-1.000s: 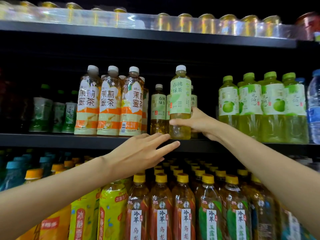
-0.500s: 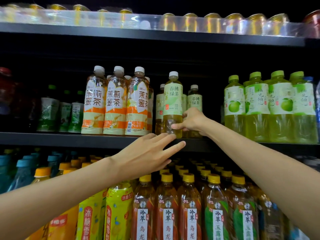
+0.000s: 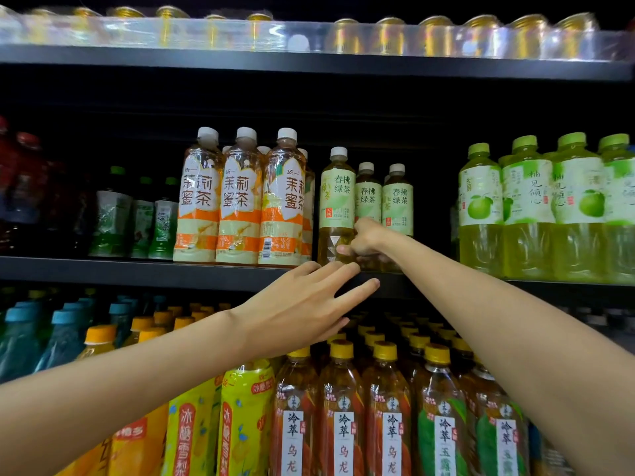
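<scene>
The right hand (image 3: 364, 240), on the front green tea bottle (image 3: 336, 201), covers two rear bottles' (image 3: 397, 204) bases. Red bottles (image 3: 20, 187) at the shelf's (image 3: 137, 269) left end are blurred.

Front tea bottle (image 3: 336, 207) stands at the middle shelf's (image 3: 137, 269) front edge, right hand (image 3: 364, 242) round its base. Two matching bottles (image 3: 398, 201) sit just behind, to its right. Jasmine tea bottles (image 3: 237, 201) stand just left, pomelo bottles (image 3: 525, 207) well right. Left hand (image 3: 309, 304) hovers before the shelf edge, above the oolong bottles (image 3: 340, 407). Cans (image 3: 388, 36) line the top shelf (image 3: 309, 63).
</scene>
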`<state>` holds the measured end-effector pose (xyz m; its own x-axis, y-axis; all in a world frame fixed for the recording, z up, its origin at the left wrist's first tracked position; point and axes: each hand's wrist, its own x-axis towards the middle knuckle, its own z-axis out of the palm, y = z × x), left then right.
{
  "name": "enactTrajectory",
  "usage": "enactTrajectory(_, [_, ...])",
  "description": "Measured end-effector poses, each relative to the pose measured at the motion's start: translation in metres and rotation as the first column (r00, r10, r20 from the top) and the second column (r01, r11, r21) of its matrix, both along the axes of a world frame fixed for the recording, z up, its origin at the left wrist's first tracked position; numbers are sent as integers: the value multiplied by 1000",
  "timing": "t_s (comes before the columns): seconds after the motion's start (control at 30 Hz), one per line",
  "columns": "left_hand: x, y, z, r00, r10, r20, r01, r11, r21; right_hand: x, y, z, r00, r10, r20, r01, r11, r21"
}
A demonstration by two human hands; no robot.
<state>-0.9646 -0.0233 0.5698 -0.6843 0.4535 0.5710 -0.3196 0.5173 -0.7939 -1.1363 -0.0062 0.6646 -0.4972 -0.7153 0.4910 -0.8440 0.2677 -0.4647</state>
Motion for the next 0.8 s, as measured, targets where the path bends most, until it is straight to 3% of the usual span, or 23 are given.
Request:
enactTrajectory(0.17, [-1, 1, -2, 1000, 29, -12, -29, 999, 17, 1, 0, 1, 998, -26, -49, 27, 999, 20])
enactTrajectory(0.33, [1, 4, -4, 998, 53, -17, -52, 998, 29, -1, 0, 2, 995, 57, 81, -57, 998, -1])
enactTrajectory(0.5, [6, 9, -2, 996, 91, 4, -91, 993, 77, 1, 16, -7, 991, 107, 78, -103, 993, -56])
enactTrajectory(0.63, [26, 19, -3, 990, 136, -25, -130, 975, 181, 16, 72, -18, 976, 119, -184, -160, 961, -228])
enactTrajectory(0.8, [72, 27, -23, 930, 346, -123, -290, 898, 331, 40, 134, -65, 836, 234, -497, -405, 873, -271])
